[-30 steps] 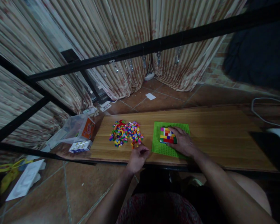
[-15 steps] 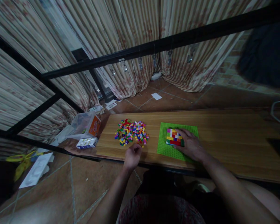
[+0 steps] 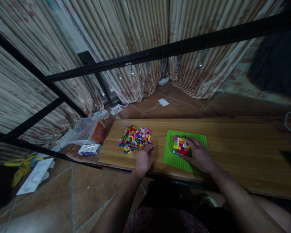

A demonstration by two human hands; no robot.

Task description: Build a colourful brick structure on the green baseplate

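Note:
At the near edge of a loose pile of small coloured toy bricks [image 3: 134,137], my left hand [image 3: 145,159] reaches in with its fingers bent down and closed. Whatever its fingertips may hold is hidden among the bricks. A flat block of joined bricks [image 3: 180,146], in rows of red, white, yellow and other colours, sits over a green studded baseplate [image 3: 169,152]. My right hand [image 3: 200,156] grips this block from the right, thumb along the near side and fingers at the far side. Its palm covers part of the baseplate.
Both brick groups lie on a long wooden table [image 3: 235,142]. Left of it on the floor stand a clear plastic box [image 3: 83,129] with an orange label and a small carton [image 3: 89,149]. A black metal rail [image 3: 150,54] crosses in front of the curtains [image 3: 135,29].
My left hand has moved right and forward, from the pile's near edge onto its lower right part. My right hand stays on the brick block. The view has shifted slightly.

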